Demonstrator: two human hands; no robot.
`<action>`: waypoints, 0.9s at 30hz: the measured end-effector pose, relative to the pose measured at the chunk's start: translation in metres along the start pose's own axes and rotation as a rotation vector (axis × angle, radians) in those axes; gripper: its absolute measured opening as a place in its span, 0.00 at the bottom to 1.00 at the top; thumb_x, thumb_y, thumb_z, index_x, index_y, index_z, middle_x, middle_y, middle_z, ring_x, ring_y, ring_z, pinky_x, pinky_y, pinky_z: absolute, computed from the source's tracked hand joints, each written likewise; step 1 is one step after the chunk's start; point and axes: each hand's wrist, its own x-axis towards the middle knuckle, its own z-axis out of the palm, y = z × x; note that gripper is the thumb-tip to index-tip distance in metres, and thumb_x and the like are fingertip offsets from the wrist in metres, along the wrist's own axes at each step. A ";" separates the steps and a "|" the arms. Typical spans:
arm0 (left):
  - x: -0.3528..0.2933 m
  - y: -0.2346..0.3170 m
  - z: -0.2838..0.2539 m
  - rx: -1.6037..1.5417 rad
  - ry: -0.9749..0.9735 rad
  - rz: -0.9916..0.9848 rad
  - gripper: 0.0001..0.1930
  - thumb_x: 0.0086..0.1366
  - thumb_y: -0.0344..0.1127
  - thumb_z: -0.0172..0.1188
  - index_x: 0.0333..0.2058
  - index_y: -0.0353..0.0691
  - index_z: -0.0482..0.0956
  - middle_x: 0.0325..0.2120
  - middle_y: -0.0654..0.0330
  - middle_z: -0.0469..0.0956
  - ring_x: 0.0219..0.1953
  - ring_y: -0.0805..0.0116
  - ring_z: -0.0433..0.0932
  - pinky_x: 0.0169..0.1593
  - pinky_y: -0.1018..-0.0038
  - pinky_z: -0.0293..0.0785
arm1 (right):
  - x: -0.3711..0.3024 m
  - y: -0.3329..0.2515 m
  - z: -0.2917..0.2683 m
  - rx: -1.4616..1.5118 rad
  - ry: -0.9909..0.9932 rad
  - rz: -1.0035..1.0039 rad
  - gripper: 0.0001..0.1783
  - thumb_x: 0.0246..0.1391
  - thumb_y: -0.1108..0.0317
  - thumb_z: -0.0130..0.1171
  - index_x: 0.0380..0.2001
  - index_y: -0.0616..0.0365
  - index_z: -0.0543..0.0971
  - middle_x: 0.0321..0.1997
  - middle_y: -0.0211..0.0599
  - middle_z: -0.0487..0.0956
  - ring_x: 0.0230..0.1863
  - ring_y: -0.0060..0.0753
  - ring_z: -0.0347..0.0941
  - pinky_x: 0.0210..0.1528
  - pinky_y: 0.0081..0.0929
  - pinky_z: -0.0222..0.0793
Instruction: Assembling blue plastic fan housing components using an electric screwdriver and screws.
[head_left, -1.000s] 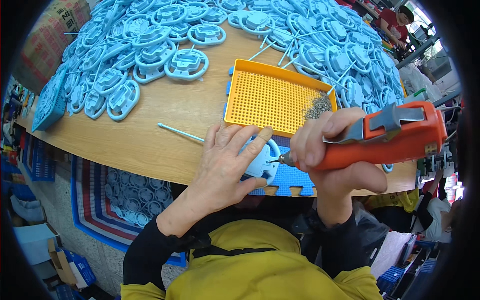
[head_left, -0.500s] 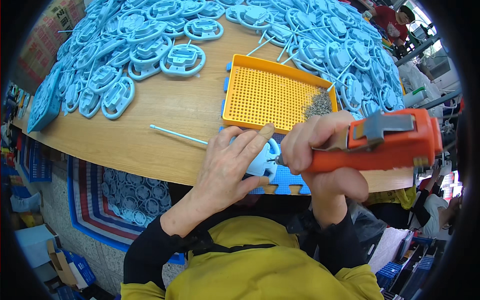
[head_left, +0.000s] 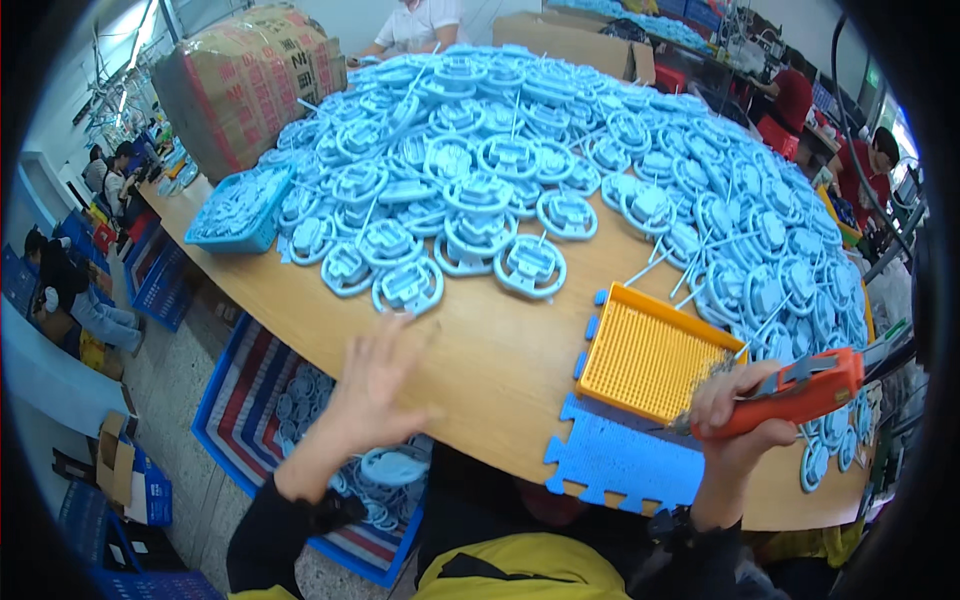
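Observation:
My left hand (head_left: 375, 385) is over the table's front edge, fingers spread and slightly blurred, holding nothing. Its fingertips are just short of the nearest light-blue toy steering wheel (head_left: 410, 287) in a large heap. My right hand (head_left: 735, 405) is wrapped round an orange power screwdriver (head_left: 790, 395), whose tip is hard to make out. That tool is above the right end of a yellow perforated tray (head_left: 640, 350), where small metal screws (head_left: 722, 365) are piled. In front of the tray is a blue foam mat (head_left: 625, 455). Thin light-blue rods stick out among the wheels.
Below the table's left edge stands a blue crate with a striped liner (head_left: 255, 400), holding light-blue parts (head_left: 395, 467). A blue basket (head_left: 235, 215) of small parts and a large wrapped carton (head_left: 250, 85) are at the far left. Other people work behind the table.
My left hand has left the wheel piece on the mat and moved left; that piece is no longer there. My right hand has lifted the screwdriver off it. The view has swung left and up.

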 end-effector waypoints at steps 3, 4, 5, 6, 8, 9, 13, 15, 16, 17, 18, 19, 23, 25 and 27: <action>0.087 -0.037 0.008 0.256 0.243 0.009 0.47 0.42 0.51 0.72 0.62 0.48 0.62 0.60 0.48 0.56 0.63 0.43 0.54 0.61 0.46 0.51 | 0.005 -0.002 -0.002 -0.018 -0.038 0.046 0.41 0.37 0.25 0.55 0.32 0.56 0.65 0.14 0.27 0.66 0.13 0.21 0.63 0.14 0.20 0.60; 0.116 -0.040 0.007 0.248 0.251 0.036 0.47 0.42 0.51 0.72 0.62 0.48 0.62 0.60 0.48 0.56 0.63 0.43 0.54 0.61 0.46 0.51 | 0.008 0.000 -0.006 -0.033 -0.022 0.027 0.41 0.37 0.25 0.55 0.32 0.56 0.65 0.14 0.27 0.66 0.13 0.21 0.63 0.14 0.20 0.60; 0.142 -0.044 0.007 0.271 0.260 0.066 0.46 0.43 0.51 0.71 0.62 0.49 0.62 0.61 0.48 0.56 0.63 0.44 0.54 0.61 0.45 0.51 | 0.011 0.008 -0.009 -0.045 -0.026 0.035 0.41 0.37 0.25 0.55 0.32 0.56 0.65 0.14 0.27 0.66 0.13 0.21 0.63 0.14 0.20 0.61; 0.169 -0.040 0.009 0.274 0.268 0.113 0.46 0.43 0.51 0.71 0.62 0.50 0.62 0.61 0.49 0.56 0.63 0.45 0.55 0.61 0.44 0.51 | 0.012 0.005 -0.014 -0.078 -0.019 0.039 0.41 0.37 0.25 0.55 0.32 0.56 0.65 0.15 0.27 0.66 0.13 0.22 0.63 0.14 0.21 0.61; 0.226 -0.017 0.022 0.227 0.202 0.198 0.45 0.44 0.52 0.70 0.62 0.50 0.62 0.61 0.48 0.56 0.64 0.45 0.55 0.61 0.44 0.51 | 0.019 0.000 -0.031 -0.118 0.015 0.014 0.41 0.37 0.26 0.54 0.32 0.56 0.65 0.15 0.27 0.66 0.12 0.23 0.62 0.14 0.22 0.62; 0.253 -0.002 0.030 0.207 0.141 0.253 0.45 0.45 0.53 0.70 0.62 0.50 0.61 0.61 0.47 0.56 0.64 0.46 0.55 0.61 0.45 0.51 | 0.022 -0.003 -0.042 -0.066 0.022 0.019 0.40 0.38 0.28 0.58 0.34 0.57 0.65 0.16 0.31 0.68 0.15 0.26 0.65 0.17 0.25 0.64; 0.344 0.055 0.080 0.064 0.029 0.380 0.43 0.48 0.54 0.67 0.62 0.51 0.61 0.62 0.46 0.57 0.64 0.46 0.54 0.61 0.46 0.52 | 0.027 -0.013 -0.068 -0.016 0.011 -0.013 0.40 0.41 0.29 0.59 0.34 0.58 0.66 0.18 0.35 0.70 0.17 0.30 0.66 0.21 0.29 0.65; 0.385 0.087 0.108 0.011 -0.056 0.323 0.43 0.49 0.57 0.64 0.63 0.52 0.60 0.62 0.46 0.57 0.65 0.46 0.54 0.61 0.45 0.52 | 0.025 -0.021 -0.075 -0.019 -0.006 -0.032 0.39 0.44 0.31 0.58 0.36 0.59 0.66 0.18 0.38 0.71 0.17 0.32 0.67 0.21 0.30 0.66; 0.399 0.097 0.114 0.003 -0.032 0.344 0.43 0.49 0.57 0.64 0.63 0.52 0.60 0.62 0.46 0.57 0.65 0.46 0.54 0.61 0.45 0.52 | 0.027 -0.025 -0.071 -0.085 -0.004 -0.029 0.40 0.41 0.26 0.50 0.30 0.58 0.63 0.13 0.32 0.66 0.12 0.28 0.63 0.16 0.28 0.64; 0.411 0.101 0.118 -0.039 -0.065 0.309 0.45 0.48 0.60 0.64 0.63 0.52 0.59 0.62 0.45 0.56 0.65 0.46 0.53 0.62 0.45 0.51 | 0.024 -0.024 -0.075 -0.007 -0.039 -0.020 0.40 0.42 0.27 0.51 0.30 0.59 0.64 0.14 0.35 0.68 0.13 0.30 0.64 0.16 0.30 0.65; 0.428 0.116 0.125 -0.099 -0.106 0.301 0.47 0.47 0.63 0.63 0.64 0.53 0.58 0.63 0.45 0.55 0.66 0.46 0.51 0.63 0.44 0.49 | 0.022 -0.030 -0.085 0.024 -0.166 -0.007 0.40 0.43 0.27 0.51 0.31 0.60 0.66 0.15 0.37 0.70 0.14 0.33 0.67 0.18 0.34 0.67; 0.445 0.118 0.132 -0.094 -0.183 0.274 0.52 0.45 0.71 0.59 0.66 0.52 0.55 0.65 0.43 0.50 0.67 0.45 0.48 0.64 0.45 0.46 | 0.015 -0.038 -0.071 0.194 -0.044 0.071 0.34 0.46 0.38 0.62 0.35 0.63 0.70 0.22 0.41 0.74 0.22 0.36 0.72 0.26 0.36 0.70; 0.473 0.121 0.152 0.009 -0.357 0.236 0.53 0.49 0.76 0.51 0.66 0.46 0.55 0.59 0.35 0.60 0.62 0.38 0.57 0.63 0.57 0.56 | 0.003 -0.052 -0.079 0.158 -0.104 0.250 0.36 0.46 0.38 0.63 0.41 0.62 0.70 0.24 0.35 0.72 0.25 0.30 0.68 0.28 0.28 0.65; 0.466 0.150 0.145 -0.003 -0.413 0.284 0.53 0.49 0.76 0.51 0.65 0.45 0.55 0.58 0.34 0.60 0.62 0.38 0.58 0.63 0.57 0.56 | -0.009 -0.046 -0.092 0.134 -0.115 0.244 0.32 0.48 0.43 0.64 0.43 0.62 0.72 0.27 0.37 0.74 0.28 0.30 0.69 0.31 0.29 0.66; 0.441 0.159 0.121 0.013 -0.442 0.241 0.52 0.50 0.75 0.51 0.65 0.42 0.56 0.56 0.32 0.62 0.61 0.39 0.61 0.62 0.59 0.58 | -0.002 -0.047 -0.089 0.158 -0.152 0.263 0.28 0.51 0.48 0.63 0.43 0.63 0.73 0.29 0.39 0.75 0.29 0.32 0.70 0.32 0.30 0.66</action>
